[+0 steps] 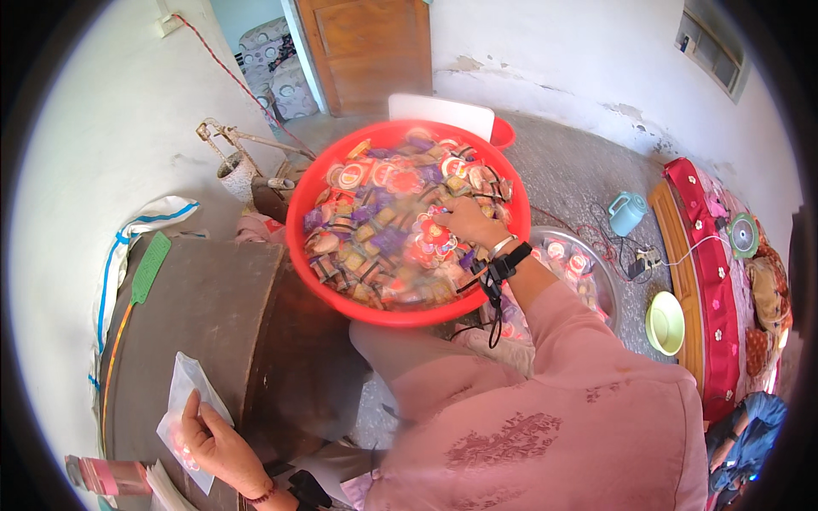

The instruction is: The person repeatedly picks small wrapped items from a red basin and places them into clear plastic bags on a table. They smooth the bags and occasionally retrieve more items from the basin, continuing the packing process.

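Observation:
My right hand (473,223) reaches into a large red plastic basin (409,318) heaped with small wrapped packets (383,236). Its fingertips touch a cluster of red flower-shaped pieces (434,239); whether they grip it is unclear. At the lower left, my left hand (217,444) has its fingers on a translucent plastic bag (188,383) over the brown tabletop (198,287). Something red and white shows through the lower part of that bag, partly behind the hand. Both wrists wear black straps.
A metal basin (604,274) with more packets stands on the floor at right. Beyond it are a blue jug (627,214), a pale green tub (664,324) and cables. A green fly swatter (150,265) and a jar (115,476) lie on the table. Another person's arm (728,441) shows lower right.

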Tool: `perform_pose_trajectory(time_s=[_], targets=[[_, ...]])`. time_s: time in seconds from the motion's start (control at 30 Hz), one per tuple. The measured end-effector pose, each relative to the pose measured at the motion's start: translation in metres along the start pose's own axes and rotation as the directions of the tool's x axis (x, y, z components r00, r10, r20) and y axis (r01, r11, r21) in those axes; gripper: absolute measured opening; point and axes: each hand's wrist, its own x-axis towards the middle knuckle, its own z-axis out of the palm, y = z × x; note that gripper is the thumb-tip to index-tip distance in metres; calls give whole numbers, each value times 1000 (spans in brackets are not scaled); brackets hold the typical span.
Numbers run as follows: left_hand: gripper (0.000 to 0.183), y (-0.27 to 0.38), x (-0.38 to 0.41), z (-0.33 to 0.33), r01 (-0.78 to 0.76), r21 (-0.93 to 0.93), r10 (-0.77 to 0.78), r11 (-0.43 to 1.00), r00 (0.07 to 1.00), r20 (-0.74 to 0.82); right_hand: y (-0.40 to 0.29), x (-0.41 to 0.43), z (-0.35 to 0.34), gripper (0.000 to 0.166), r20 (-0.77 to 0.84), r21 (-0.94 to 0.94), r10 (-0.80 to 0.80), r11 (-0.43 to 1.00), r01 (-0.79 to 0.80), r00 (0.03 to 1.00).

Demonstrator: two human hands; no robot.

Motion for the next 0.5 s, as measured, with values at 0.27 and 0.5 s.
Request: perform_pose_trajectory(time_s=[0.27, 0.5], targets=[[23, 11, -4, 3, -81, 87, 86, 993, 995, -56, -68, 15, 16, 35, 37, 198, 4, 980, -11, 999], [17, 13, -3, 7, -74, 18, 75, 997, 994, -78, -170, -5, 14, 31, 150, 431, -182, 896, 101, 972]])
